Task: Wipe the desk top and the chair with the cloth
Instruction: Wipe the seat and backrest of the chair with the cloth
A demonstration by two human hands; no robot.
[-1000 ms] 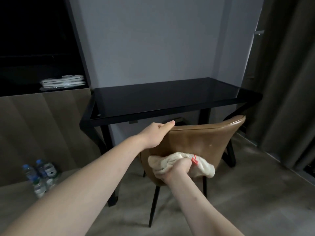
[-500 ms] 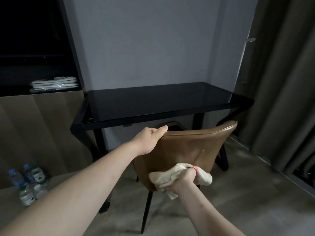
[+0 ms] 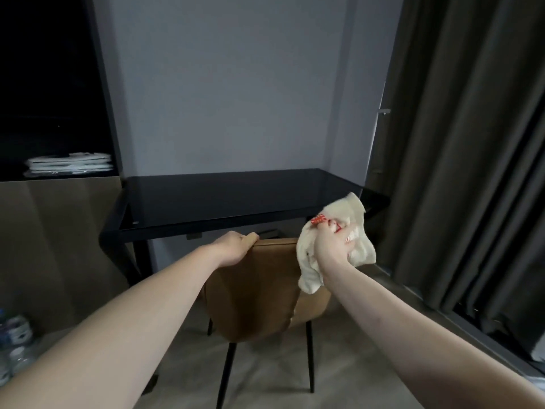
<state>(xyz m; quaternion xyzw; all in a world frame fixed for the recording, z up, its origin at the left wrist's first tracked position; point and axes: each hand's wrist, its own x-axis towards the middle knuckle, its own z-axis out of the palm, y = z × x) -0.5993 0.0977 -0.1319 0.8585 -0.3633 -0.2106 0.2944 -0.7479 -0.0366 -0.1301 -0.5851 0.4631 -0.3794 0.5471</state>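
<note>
A brown leather chair [image 3: 253,290] on thin black legs stands with its back toward me, in front of a black glossy desk [image 3: 224,199]. My left hand [image 3: 234,249] grips the top edge of the chair back at its left corner. My right hand [image 3: 331,246] holds a crumpled cream cloth [image 3: 358,228] with red markings, raised at the chair back's top right corner, level with the desk's front right edge. The cloth hides the chair's right corner.
Dark curtains [image 3: 472,143] hang at the right beside a floor rail. A wooden cabinet [image 3: 59,237] stands left of the desk, with folded white items [image 3: 69,166] on its shelf. Several water bottles [image 3: 14,343] sit on the floor at lower left.
My right hand has lifted the cloth from the lower middle of the chair back up and right to its top right corner. The left hand keeps its grip; the view has shifted upward.
</note>
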